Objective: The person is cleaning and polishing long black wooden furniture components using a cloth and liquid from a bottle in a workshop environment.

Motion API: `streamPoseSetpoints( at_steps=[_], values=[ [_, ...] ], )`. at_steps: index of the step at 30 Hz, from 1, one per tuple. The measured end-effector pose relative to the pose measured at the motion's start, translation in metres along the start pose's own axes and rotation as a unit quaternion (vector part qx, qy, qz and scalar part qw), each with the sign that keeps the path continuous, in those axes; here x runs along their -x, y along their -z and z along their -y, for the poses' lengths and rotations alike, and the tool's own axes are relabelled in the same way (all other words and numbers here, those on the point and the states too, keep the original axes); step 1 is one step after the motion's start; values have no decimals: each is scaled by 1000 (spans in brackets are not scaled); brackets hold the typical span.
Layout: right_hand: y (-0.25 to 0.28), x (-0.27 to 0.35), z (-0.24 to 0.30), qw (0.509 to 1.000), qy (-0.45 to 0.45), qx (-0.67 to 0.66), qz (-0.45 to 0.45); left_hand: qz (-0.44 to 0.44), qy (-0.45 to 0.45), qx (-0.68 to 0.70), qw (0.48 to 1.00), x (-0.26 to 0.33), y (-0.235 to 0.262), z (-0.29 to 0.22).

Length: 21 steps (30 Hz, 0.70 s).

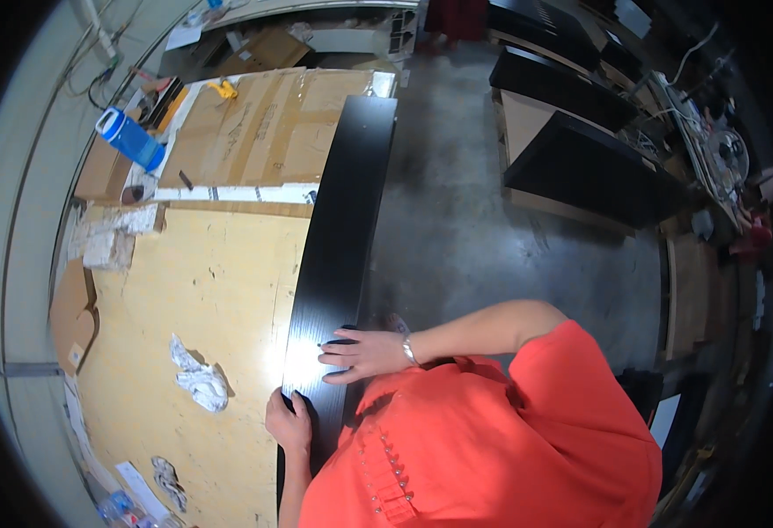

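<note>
A long black wood-grain board lies lengthwise along the right edge of the work table, shiny under a bright light reflection. My left hand grips the board's left edge near my body, its thumb on the top face and the other fingers partly hidden at the side. Flat on the top face rests my right hand, fingers spread and pointing left, a bracelet on the wrist. A crumpled white rag lies on the pale wooden tabletop, left of the board.
Taped cardboard covers the table's far part, with a blue bottle and a yellow tool on it. A second rag lies at near left. Black panels stand stacked across the grey floor.
</note>
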State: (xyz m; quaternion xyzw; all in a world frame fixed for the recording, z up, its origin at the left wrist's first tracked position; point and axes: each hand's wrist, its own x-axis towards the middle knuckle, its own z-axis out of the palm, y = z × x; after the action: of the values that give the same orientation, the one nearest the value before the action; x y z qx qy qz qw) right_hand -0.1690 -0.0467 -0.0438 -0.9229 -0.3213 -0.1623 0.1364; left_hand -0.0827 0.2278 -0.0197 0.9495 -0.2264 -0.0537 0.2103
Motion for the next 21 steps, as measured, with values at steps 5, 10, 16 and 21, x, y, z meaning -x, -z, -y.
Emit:
streamPoseSetpoints(
  at_steps=[5, 10, 16, 21],
  values=[
    [-25, -7, -11, 991, 72, 70, -88, -2, 5, -10, 1000, 1, 2, -1],
    [-30, -9, -14, 978, 77, 111, -156, 0, 23, -3, 1000, 2, 2, -5],
    [-28, -10, -14, 976, 62, 117, -172, 4, 39, -4, 999, 0, 0, -3],
    [8, -2, -13, 984, -64, -79, -148, 7, 46, -8, 999, 2, -1, -1]
  ],
)
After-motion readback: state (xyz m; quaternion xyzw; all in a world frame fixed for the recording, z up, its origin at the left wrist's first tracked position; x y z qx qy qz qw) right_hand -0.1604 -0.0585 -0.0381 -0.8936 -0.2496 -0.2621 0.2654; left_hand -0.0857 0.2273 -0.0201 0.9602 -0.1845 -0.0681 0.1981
